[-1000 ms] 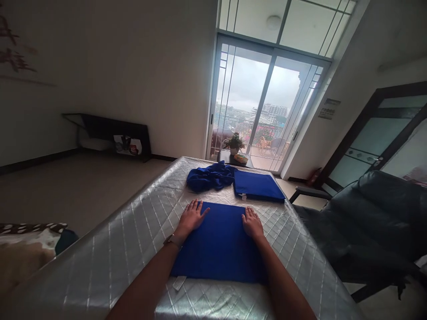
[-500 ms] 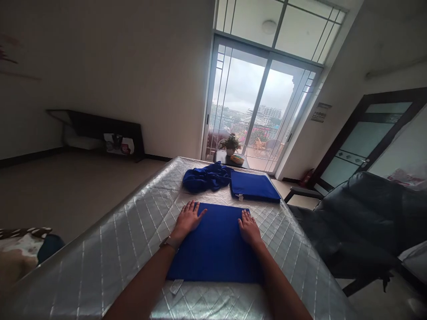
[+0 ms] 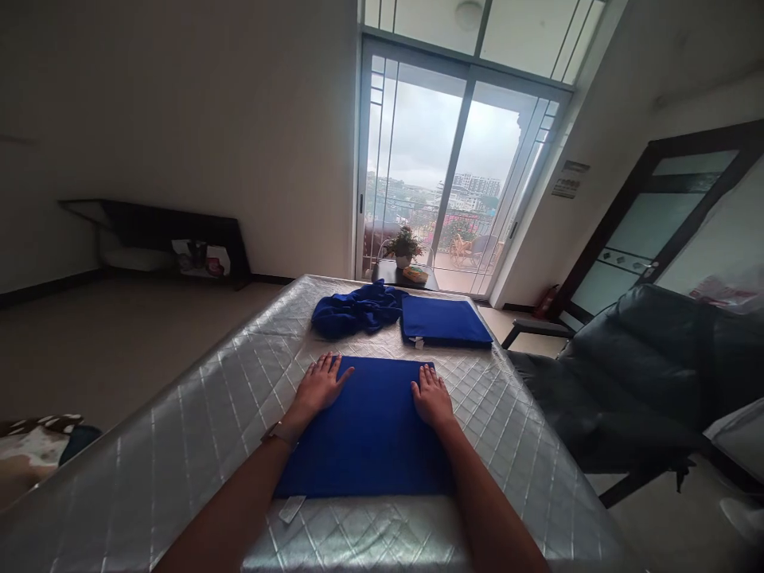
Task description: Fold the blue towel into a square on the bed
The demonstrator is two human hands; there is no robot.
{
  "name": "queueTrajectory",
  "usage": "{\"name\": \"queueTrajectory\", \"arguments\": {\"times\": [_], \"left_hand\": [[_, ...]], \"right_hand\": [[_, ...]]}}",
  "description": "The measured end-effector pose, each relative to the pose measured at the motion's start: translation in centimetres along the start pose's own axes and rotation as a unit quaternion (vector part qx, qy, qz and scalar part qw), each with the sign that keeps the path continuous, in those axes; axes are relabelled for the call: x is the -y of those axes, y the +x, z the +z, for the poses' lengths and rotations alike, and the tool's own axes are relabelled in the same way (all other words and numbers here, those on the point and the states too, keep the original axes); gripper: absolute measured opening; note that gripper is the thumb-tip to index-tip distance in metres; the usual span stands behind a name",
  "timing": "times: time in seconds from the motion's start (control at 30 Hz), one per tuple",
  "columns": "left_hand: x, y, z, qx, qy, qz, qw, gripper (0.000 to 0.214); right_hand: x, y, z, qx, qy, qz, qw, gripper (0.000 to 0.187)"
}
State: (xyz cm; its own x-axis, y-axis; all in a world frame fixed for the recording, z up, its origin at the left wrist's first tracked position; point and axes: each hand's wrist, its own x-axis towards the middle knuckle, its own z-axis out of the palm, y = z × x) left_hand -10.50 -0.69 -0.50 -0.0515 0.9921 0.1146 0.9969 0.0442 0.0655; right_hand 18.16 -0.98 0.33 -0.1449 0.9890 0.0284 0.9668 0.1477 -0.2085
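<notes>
I'm resting left hand [image 3: 319, 388], spread, on far-left corner of nearest blue cloth [image 3: 368, 442]; right hand [image 3: 433, 398], loosely spread, on far-right.

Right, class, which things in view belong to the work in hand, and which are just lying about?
In the work:
blue fabric, with the left hand and right hand on its side edges
second flat blue piece and crumpled blue fabric, probably, given the matching colour
silver-covered table, as the work surface

Apparently just lying about:
potted plant
black chair
</notes>
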Motion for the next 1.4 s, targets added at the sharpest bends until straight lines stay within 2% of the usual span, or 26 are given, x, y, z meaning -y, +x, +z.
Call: {"name": "queueTrajectory", "arguments": {"times": [0.47, 0.93, 1.0, 1.1, 1.2, 1.3, 1.4], "left_hand": [[0.2, -0.1, 0.1, 0.004, 0.03, 0.012, 0.999, 0.071], [0.0, -0.1, -0.1, -0.007, 0.008, 0.005, 1.0, 0.072], [-0.2, -0.3, -0.4, -0.022, 0.009, -0.002, 1.0, 0.071], [-0.6, -0.8, -1.0, -0.092, 0.006, 0.008, 0.996, 0.07], [-1.5, -1.1, -1.7, -0.137, -0.008, 0.042, 0.99, 0.065], [-3.7, -1.1, -2.0, -0.104, -0.049, 0.087, 0.989, 0.063], [-7.9, -0.8, -1.6, -0.061, -0.085, 0.148, 0.983, 0.065]], "right_hand": [[-0.4, 1.1, -0.4, 0.002, 0.016, -0.004, 1.0, 0.066], [-0.8, 1.3, -0.6, 0.011, 0.003, -0.009, 1.0, 0.065], [-0.8, 1.3, -0.6, 0.005, 0.003, -0.011, 1.0, 0.065], [-0.9, 1.3, -0.5, -0.005, 0.01, -0.013, 1.0, 0.064], [-0.9, 1.2, -0.4, -0.011, 0.013, -0.014, 1.0, 0.064], [-0.8, 1.2, -0.3, -0.02, 0.012, -0.018, 1.0, 0.063], [-0.8, 1.2, -0.3, -0.017, 0.009, -0.018, 1.0, 0.063]]}}
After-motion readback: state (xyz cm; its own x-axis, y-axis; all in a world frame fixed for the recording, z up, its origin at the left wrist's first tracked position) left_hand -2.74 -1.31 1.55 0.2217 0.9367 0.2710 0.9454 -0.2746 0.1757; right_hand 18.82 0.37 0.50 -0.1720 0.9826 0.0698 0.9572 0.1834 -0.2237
